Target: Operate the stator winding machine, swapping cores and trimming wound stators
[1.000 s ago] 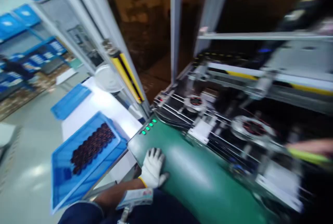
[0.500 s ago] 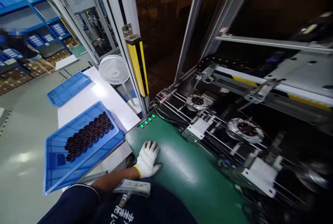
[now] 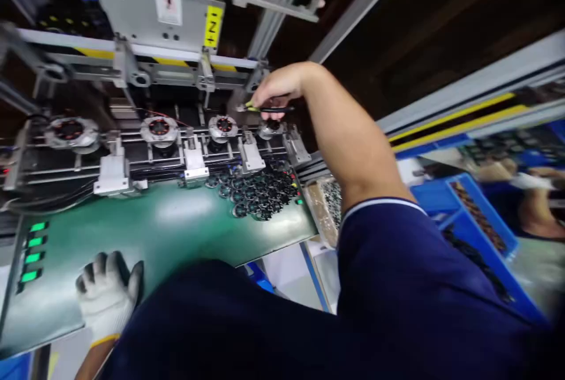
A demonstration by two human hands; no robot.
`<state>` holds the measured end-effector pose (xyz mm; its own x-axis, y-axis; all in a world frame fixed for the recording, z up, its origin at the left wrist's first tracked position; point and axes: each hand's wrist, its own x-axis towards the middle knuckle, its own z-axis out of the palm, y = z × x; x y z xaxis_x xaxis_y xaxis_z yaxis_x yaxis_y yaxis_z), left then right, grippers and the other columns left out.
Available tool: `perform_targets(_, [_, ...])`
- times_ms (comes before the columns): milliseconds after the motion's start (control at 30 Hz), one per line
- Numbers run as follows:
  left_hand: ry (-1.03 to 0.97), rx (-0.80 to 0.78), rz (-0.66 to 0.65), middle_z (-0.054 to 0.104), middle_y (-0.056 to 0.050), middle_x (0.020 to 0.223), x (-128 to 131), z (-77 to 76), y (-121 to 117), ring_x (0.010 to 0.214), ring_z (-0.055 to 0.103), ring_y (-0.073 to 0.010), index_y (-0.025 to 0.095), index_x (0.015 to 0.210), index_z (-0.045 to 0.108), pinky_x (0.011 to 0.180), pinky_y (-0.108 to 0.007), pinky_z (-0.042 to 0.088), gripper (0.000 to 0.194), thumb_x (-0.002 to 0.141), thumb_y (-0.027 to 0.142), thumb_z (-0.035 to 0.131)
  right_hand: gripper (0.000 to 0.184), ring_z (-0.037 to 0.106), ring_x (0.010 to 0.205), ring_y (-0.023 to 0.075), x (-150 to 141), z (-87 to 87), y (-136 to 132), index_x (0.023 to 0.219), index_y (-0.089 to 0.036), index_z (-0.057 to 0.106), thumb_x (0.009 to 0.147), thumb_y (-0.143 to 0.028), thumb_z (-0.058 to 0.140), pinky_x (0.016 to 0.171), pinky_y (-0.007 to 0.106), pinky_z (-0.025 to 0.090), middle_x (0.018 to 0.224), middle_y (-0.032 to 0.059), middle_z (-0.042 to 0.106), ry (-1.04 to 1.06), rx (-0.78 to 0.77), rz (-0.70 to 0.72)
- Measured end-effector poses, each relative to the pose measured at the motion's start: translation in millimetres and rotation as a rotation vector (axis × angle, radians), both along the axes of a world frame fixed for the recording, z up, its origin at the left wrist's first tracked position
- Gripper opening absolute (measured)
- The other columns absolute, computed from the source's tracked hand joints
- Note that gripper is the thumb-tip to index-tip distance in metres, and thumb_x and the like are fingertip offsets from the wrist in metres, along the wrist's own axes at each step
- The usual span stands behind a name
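My left hand (image 3: 108, 292), in a white glove with dark fingertips, lies flat on the green mat (image 3: 176, 227) with its fingers spread and nothing in it. My bare right hand (image 3: 276, 89) reaches far into the machine and pinches a thin black tool with a yellow-green grip (image 3: 265, 109), held just above the rightmost round fixture (image 3: 270, 127). A row of round wound parts (image 3: 159, 128) sits on the rail (image 3: 132, 153) across the machine. A pile of several dark ring parts (image 3: 256, 189) lies on the mat's far right.
Green lit buttons (image 3: 33, 250) run along the mat's left edge. A grey plate with a yellow label (image 3: 214, 26) hangs over the rail. At the right stand blue trays (image 3: 477, 221) of dark parts, with another person's arm (image 3: 525, 183) behind them.
The view has swung right from the white table and blue trays to the machine's right end. My right arm has come into view, reaching in with the tool. My left hand stays on the mat.
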<state>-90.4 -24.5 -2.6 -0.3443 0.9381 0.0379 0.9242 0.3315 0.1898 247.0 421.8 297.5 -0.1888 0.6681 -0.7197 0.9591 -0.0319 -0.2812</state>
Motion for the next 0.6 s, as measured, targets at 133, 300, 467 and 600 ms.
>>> perform_targets(133, [-0.013,-0.021,-0.002,0.043,-0.011,0.154,8.7,13.7,-2.5,0.137,0.041,-0.0439,0.04,0.163,0.013,0.111,-0.069,0.039,0.079,0.094,0.064,0.042,0.029,0.075,0.103,0.0207,-8.0,-14.0,22.1,0.11,-0.001,0.068,0.105,-0.024,0.052,0.103,0.036,0.056,0.097,0.0091,0.075,-0.028,-0.137,0.002])
perform_targets(300, [0.009,-0.024,-0.009,0.046,-0.009,0.143,10.0,18.6,3.9,0.128,0.046,-0.0429,0.045,0.162,0.009,0.106,-0.07,0.043,0.08,0.092,0.063,0.044,0.03,0.075,0.094,0.0186,-17.7,-26.3,30.4,0.109,0.004,0.062,0.108,-0.021,0.044,0.109,0.051,0.05,0.083,0.0073,0.073,-0.03,-0.152,0.07])
perform_targets(467, [0.02,-0.013,-0.027,0.048,-0.009,0.133,10.1,21.9,8.0,0.124,0.046,-0.0434,0.047,0.16,0.011,0.103,-0.071,0.044,0.079,0.09,0.062,0.046,0.033,0.074,0.097,0.0186,-30.7,-31.6,40.8,0.091,0.002,0.06,0.107,-0.023,0.047,0.108,0.049,0.051,0.08,0.0092,0.072,-0.081,-0.187,0.076])
perform_targets(600, [0.033,-0.04,-0.041,0.048,-0.01,0.132,10.3,23.6,9.3,0.124,0.046,-0.044,0.042,0.16,0.013,0.103,-0.069,0.044,0.08,0.09,0.062,0.045,0.036,0.074,0.099,0.0181,-36.9,-34.1,47.9,0.086,0.001,0.059,0.107,-0.024,0.046,0.107,0.044,0.052,0.078,0.0083,0.072,-0.122,-0.184,0.087])
